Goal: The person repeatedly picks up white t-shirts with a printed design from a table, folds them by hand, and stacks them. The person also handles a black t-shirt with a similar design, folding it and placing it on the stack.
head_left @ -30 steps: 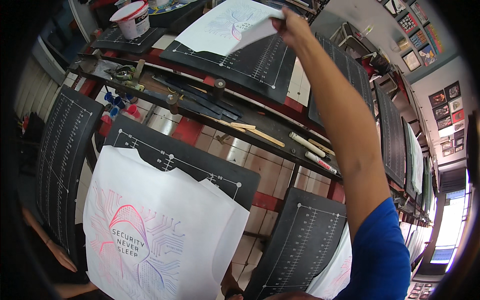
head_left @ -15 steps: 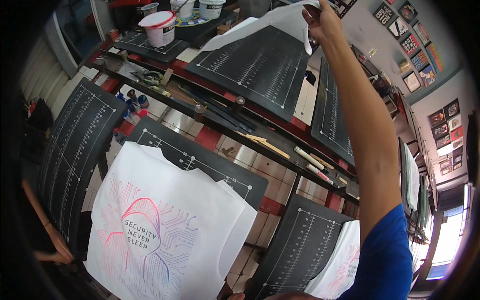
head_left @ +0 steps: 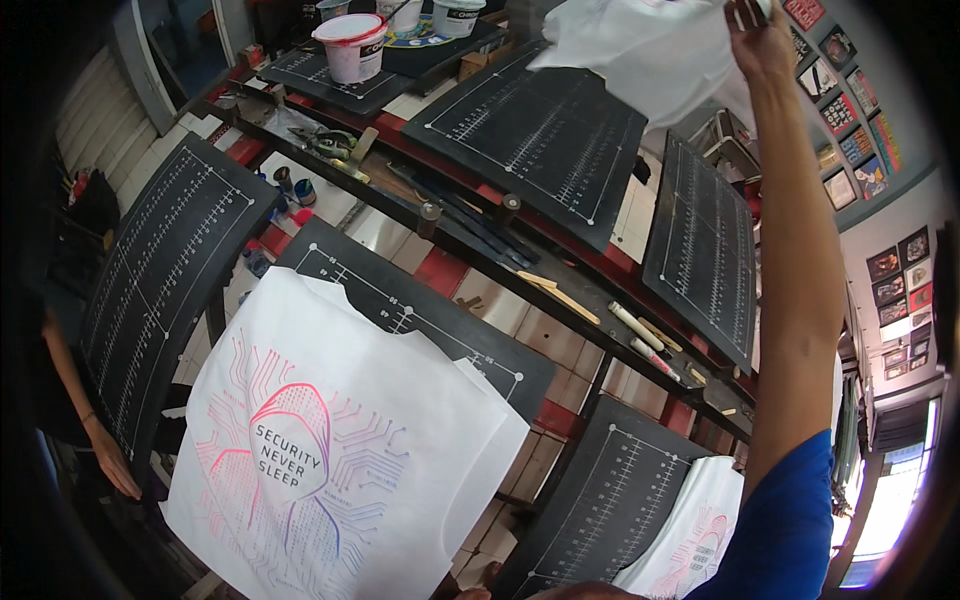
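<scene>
My right hand is raised at the top right, its fingers closed on a white T-shirt. The cloth hangs in loose folds to the left of the hand, above the far end of a black printing board, and its upper part is cut off by the picture's edge. In front of me another white T-shirt with a pink-to-blue circuit and hooded-figure print lies over a nearer black board. At the lower edge, beside this shirt, a little of my left hand shows; its fingers are mostly hidden.
A third printed shirt lies on a board at the lower right. Paint tubs stand at the back left. Wooden sticks and markers lie on the metal rail. Another person's hand hangs by the left board.
My right hand has moved up and right, drawing the white T-shirt off most of the far board. The view has shifted slightly. The other person's hand at the left has moved a little.
</scene>
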`<state>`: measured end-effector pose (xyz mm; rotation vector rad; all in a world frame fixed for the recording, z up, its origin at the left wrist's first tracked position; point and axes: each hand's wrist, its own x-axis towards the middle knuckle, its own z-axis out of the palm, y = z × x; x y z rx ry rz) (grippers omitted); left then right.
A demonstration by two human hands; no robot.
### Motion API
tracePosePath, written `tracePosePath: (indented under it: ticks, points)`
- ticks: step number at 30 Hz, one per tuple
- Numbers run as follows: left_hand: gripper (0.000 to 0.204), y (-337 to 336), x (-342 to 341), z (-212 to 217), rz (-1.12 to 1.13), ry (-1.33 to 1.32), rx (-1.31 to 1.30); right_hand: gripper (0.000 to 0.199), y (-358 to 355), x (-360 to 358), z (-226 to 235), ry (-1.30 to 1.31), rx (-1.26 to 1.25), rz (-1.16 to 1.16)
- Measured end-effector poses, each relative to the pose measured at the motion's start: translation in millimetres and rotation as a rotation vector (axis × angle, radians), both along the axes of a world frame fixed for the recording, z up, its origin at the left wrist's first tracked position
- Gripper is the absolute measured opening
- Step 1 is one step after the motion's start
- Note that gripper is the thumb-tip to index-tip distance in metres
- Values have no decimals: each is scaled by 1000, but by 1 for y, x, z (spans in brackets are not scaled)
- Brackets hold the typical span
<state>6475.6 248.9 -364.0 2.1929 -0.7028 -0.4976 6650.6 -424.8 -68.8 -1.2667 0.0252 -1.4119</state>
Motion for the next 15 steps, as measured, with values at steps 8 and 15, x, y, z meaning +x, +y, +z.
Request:
tracePosePath:
  ticks: [8,15]
  points:
    - [38,11,-22,15,-10,3,-12,20,134,-126,148,38,-229,-119]
    - [51,-37,-32,106,-292,100,-584,27,314,-219,279,186,-482,-122]
